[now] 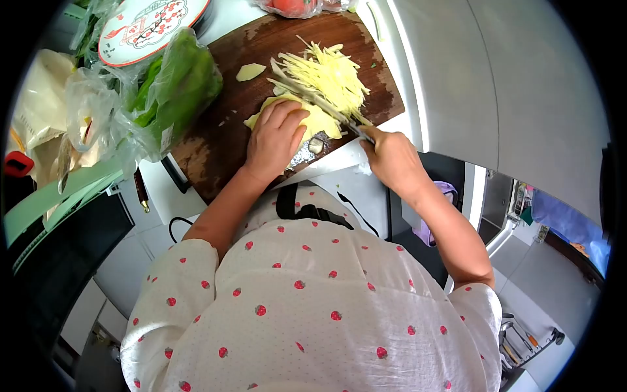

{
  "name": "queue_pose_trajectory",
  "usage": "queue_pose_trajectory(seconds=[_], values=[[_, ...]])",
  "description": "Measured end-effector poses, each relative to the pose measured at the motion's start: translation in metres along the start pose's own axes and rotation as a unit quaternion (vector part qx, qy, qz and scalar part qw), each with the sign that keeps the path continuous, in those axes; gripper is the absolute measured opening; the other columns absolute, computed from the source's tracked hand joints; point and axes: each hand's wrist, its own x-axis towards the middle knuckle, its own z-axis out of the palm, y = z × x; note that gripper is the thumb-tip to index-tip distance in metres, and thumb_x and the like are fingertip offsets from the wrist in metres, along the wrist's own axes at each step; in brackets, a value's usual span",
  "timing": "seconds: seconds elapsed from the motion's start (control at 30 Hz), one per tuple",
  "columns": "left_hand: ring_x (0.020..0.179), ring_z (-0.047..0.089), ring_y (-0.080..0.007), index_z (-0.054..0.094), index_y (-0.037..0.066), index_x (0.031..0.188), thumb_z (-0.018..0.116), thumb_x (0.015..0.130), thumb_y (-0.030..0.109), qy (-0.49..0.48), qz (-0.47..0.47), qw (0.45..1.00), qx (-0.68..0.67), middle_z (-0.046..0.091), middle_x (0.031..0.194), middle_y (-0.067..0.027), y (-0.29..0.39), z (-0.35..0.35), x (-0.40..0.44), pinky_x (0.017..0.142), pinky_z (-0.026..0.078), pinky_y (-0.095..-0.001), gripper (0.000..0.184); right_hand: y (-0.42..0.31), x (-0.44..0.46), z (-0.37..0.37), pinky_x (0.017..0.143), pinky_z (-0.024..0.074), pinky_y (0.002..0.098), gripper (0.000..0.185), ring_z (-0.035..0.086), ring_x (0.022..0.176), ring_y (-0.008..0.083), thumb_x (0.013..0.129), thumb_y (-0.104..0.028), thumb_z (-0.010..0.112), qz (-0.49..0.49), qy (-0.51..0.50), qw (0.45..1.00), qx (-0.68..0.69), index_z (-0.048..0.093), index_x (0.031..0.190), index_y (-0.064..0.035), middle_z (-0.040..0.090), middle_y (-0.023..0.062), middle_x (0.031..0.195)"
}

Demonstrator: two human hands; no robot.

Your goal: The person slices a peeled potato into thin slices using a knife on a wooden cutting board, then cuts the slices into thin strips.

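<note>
Yellow shredded strips (330, 73) lie heaped on a dark wooden cutting board (225, 140). Pale yellow slices (320, 123) sit below the heap, with my left hand (274, 137) pressing on them, its fingers bent and close together. My right hand (392, 160) is wrapped round the handle of a knife (313, 97), whose blade lies between the slices and the strips. One loose slice (250, 72) rests on the board to the upper left. Near my left hand, at the board's lower edge, is a small pale piece (316, 146) on something silvery.
Plastic bags with green vegetables (176, 88) stand left of the board, below a patterned plate (153, 26). Bagged red produce (290, 6) is beyond the board. Grey cabinet fronts (522, 78) are on the right. A brown-handled tool (141, 189) lies at the lower left.
</note>
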Motion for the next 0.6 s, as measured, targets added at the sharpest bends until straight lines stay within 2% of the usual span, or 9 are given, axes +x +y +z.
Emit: queue_pose_trajectory(seconds=[0.07, 0.27, 0.37, 0.4, 0.5, 0.6], values=[[0.102, 0.053, -0.0278, 0.061, 0.005, 0.102, 0.067, 0.075, 0.006, -0.002, -0.005, 1.0, 0.006, 0.057, 0.105, -0.0084, 0.002, 0.0, 0.0, 0.089, 0.044, -0.0365, 0.028, 0.004, -0.012, -0.001, 0.069, 0.0494, 0.0462, 0.024, 0.06, 0.072, 0.0419, 0.087, -0.014, 0.058, -0.004, -0.017, 1.0, -0.024, 0.064, 0.109, -0.0063, 0.062, 0.026, 0.074], [0.101, 0.053, -0.0273, 0.061, 0.004, 0.1, 0.065, 0.075, 0.005, 0.001, -0.002, 1.0, 0.005, 0.058, 0.104, -0.008, -0.001, 0.003, 0.001, 0.089, 0.044, -0.036, 0.026, 0.005, -0.009, 0.0, 0.069, 0.0504, 0.0462, 0.024, 0.062, 0.073, 0.0404, 0.085, -0.011, 0.058, 0.018, -0.059, 0.996, -0.066, 0.065, 0.107, -0.0068, 0.064, 0.0231, 0.079], [0.1, 0.053, -0.0275, 0.062, 0.004, 0.1, 0.065, 0.075, 0.004, 0.0, 0.001, 1.0, 0.005, 0.058, 0.104, -0.0083, -0.002, 0.005, -0.001, 0.088, 0.044, -0.0361, 0.025, 0.0, 0.03, 0.036, 0.069, 0.0506, 0.0466, 0.021, 0.062, 0.074, 0.0399, 0.084, -0.011, 0.058, 0.003, -0.043, 0.996, -0.081, 0.065, 0.103, -0.0058, 0.064, 0.0226, 0.081], [0.1, 0.053, -0.0275, 0.062, 0.004, 0.099, 0.065, 0.075, 0.004, 0.004, 0.004, 1.0, 0.009, 0.058, 0.104, -0.0084, -0.003, 0.005, 0.0, 0.088, 0.044, -0.0361, 0.025, -0.005, 0.031, 0.037, 0.071, 0.0511, 0.0457, 0.018, 0.063, 0.077, 0.0382, 0.08, -0.004, 0.053, -0.009, -0.02, 0.997, -0.067, 0.063, 0.095, -0.0035, 0.064, 0.0226, 0.077], [0.1, 0.054, -0.0277, 0.062, 0.004, 0.099, 0.065, 0.075, 0.004, 0.007, 0.001, 1.0, 0.004, 0.058, 0.104, -0.0087, -0.001, 0.004, 0.0, 0.089, 0.045, -0.0364, 0.024, 0.004, 0.032, 0.034, 0.07, 0.0512, 0.0456, 0.017, 0.063, 0.076, 0.0385, 0.082, -0.007, 0.056, -0.02, 0.03, 0.999, 0.007, 0.065, 0.096, -0.0031, 0.064, 0.0226, 0.077], [0.102, 0.054, -0.0301, 0.062, 0.004, 0.101, 0.066, 0.076, 0.004, 0.005, -0.002, 1.0, -0.016, 0.058, 0.105, -0.0105, -0.003, 0.005, 0.0, 0.089, 0.044, -0.0383, 0.025, 0.003, 0.024, 0.018, 0.07, 0.051, 0.0457, 0.018, 0.063, 0.075, 0.0386, 0.083, -0.01, 0.059, -0.017, 0.021, 1.0, 0.0, 0.066, 0.098, -0.0029, 0.064, 0.0227, 0.076]])
